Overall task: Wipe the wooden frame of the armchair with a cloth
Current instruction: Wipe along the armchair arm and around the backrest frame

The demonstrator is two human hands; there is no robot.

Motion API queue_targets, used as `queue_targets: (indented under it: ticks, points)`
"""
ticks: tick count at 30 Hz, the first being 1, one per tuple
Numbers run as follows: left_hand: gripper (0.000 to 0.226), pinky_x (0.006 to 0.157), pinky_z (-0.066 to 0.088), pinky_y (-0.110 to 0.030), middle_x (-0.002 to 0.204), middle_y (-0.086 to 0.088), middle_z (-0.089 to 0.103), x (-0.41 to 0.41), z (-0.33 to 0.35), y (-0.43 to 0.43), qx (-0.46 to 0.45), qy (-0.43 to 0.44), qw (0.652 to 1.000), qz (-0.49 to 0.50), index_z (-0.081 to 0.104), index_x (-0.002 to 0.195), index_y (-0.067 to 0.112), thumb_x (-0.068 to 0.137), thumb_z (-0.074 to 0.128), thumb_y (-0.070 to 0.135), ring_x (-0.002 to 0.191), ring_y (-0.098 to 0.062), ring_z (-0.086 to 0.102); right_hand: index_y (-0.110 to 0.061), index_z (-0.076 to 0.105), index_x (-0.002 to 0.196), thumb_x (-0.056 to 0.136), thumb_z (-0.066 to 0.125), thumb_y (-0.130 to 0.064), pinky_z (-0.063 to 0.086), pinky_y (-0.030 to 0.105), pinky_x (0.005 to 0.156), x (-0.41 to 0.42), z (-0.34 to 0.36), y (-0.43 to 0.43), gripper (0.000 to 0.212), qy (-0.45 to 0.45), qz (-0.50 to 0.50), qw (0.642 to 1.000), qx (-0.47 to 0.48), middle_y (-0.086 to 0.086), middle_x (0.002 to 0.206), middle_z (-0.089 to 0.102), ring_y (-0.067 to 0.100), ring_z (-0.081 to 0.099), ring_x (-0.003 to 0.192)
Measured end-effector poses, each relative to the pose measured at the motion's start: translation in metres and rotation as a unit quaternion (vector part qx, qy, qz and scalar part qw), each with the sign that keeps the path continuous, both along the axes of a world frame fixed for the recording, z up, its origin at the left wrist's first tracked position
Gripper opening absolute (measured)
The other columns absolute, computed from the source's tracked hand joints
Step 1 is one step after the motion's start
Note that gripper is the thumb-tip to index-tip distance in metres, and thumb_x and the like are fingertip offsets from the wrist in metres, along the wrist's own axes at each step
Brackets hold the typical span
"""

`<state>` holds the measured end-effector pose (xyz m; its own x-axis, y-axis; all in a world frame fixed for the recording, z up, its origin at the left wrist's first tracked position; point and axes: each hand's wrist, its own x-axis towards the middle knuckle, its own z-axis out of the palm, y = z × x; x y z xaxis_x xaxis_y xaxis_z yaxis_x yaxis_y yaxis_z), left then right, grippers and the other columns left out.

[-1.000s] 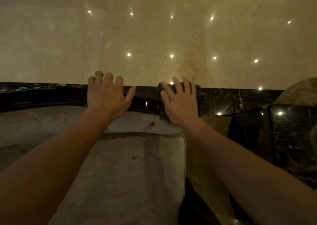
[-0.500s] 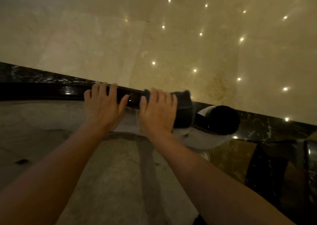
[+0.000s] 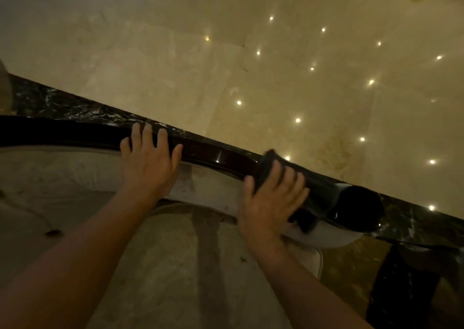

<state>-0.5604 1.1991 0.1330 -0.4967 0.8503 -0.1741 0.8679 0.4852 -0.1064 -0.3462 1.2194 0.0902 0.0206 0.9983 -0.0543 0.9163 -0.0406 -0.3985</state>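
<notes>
The armchair's dark glossy wooden frame (image 3: 216, 156) curves across the view from the left edge down to a rounded end (image 3: 359, 208) at the right. My left hand (image 3: 148, 164) rests flat on the rail, fingers spread, holding nothing. My right hand (image 3: 271, 198) presses a dark cloth (image 3: 319, 190) onto the rail close to the rounded end. The cloth wraps over the top of the wood and hangs a little below it. Pale upholstery (image 3: 62, 173) fills the inside of the frame.
The pale seat cushion (image 3: 175, 266) lies below my arms. Beyond the chair a glossy beige marble floor (image 3: 276, 77) reflects ceiling lights, edged by a dark veined marble strip (image 3: 75, 110). A dark glossy table (image 3: 411, 286) stands at the lower right.
My right hand has slid the cloth rightward along the rail toward the rounded end. The gap between my hands has widened. The view has tilted and swung right.
</notes>
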Motion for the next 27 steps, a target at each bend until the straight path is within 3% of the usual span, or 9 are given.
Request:
queue_targets:
  ticks: [4, 7, 9, 13, 17, 22, 27]
  points:
    - [0.054, 0.111, 0.025, -0.059, 0.152, -0.019, 0.040, -0.013, -0.001, -0.008, 0.004, 0.002, 1.000, -0.021, 0.038, 0.144, 0.013, 0.099, 0.029, 0.042, 0.146, -0.040, 0.026, -0.011, 0.023, 0.154, 0.100, 0.030, -0.049, -0.008, 0.055, 0.118, -0.111, 0.016, -0.002, 0.067, -0.021, 0.266, 0.963, 0.030, 0.021, 0.154, 0.033, 0.041, 0.020, 0.144]
    - [0.052, 0.110, 0.026, -0.057, 0.147, -0.018, 0.047, -0.043, 0.008, -0.015, -0.005, 0.030, 0.997, -0.064, 0.043, 0.144, 0.017, 0.099, 0.034, 0.041, 0.140, -0.038, 0.034, -0.011, 0.016, 0.157, 0.104, 0.028, -0.043, -0.005, 0.053, 0.120, -0.113, 0.022, 0.005, 0.063, -0.049, 0.350, 0.935, 0.028, 0.019, 0.160, 0.027, 0.039, 0.017, 0.147]
    - [0.052, 0.109, 0.027, -0.056, 0.141, -0.019, 0.051, -0.064, 0.019, -0.019, -0.012, 0.043, 0.998, -0.052, 0.047, 0.140, 0.015, 0.099, 0.034, 0.045, 0.136, -0.039, 0.039, -0.014, 0.017, 0.158, 0.104, 0.032, -0.041, 0.000, 0.052, 0.122, -0.075, 0.019, 0.009, 0.062, -0.045, 0.366, 0.929, 0.038, 0.017, 0.162, 0.027, 0.038, 0.017, 0.149]
    - [0.055, 0.103, 0.031, -0.056, 0.126, -0.025, 0.059, -0.106, 0.037, -0.030, -0.016, 0.098, 0.994, -0.037, 0.057, 0.125, 0.008, 0.097, 0.032, 0.048, 0.121, -0.044, 0.049, -0.017, 0.021, 0.157, 0.099, 0.039, -0.046, 0.014, 0.055, 0.121, 0.007, 0.014, 0.006, 0.067, -0.048, 0.260, 0.964, 0.021, 0.018, 0.154, 0.033, 0.039, 0.025, 0.144]
    - [0.054, 0.100, 0.032, -0.056, 0.121, -0.027, 0.061, -0.138, 0.052, -0.046, -0.025, 0.141, 0.989, -0.025, 0.057, 0.124, 0.007, 0.095, 0.036, 0.048, 0.117, -0.046, 0.051, -0.015, 0.023, 0.154, 0.095, 0.031, -0.057, 0.006, 0.061, 0.118, -0.030, 0.015, 0.007, 0.073, -0.067, 0.150, 0.986, -0.018, 0.024, 0.149, 0.034, 0.046, 0.024, 0.139]
    - [0.052, 0.104, 0.030, -0.056, 0.131, -0.023, 0.054, -0.158, 0.064, -0.073, 0.006, 0.160, 0.987, 0.005, 0.051, 0.132, 0.012, 0.097, 0.036, 0.048, 0.125, -0.044, 0.045, -0.013, 0.000, 0.158, 0.099, 0.031, -0.055, -0.020, 0.058, 0.113, -0.187, 0.022, -0.016, 0.079, -0.029, 0.346, 0.938, -0.013, 0.025, 0.160, 0.019, 0.048, 0.008, 0.145]
    - [0.057, 0.100, 0.034, -0.054, 0.130, -0.023, 0.056, -0.201, 0.084, -0.112, 0.044, 0.170, 0.974, 0.145, 0.053, 0.131, 0.013, 0.097, 0.033, 0.053, 0.119, -0.043, 0.050, -0.020, -0.012, 0.156, 0.099, 0.034, -0.050, -0.031, 0.052, 0.107, -0.309, 0.051, -0.050, 0.079, 0.079, 0.453, 0.888, 0.005, 0.018, 0.165, 0.001, 0.042, -0.012, 0.148]
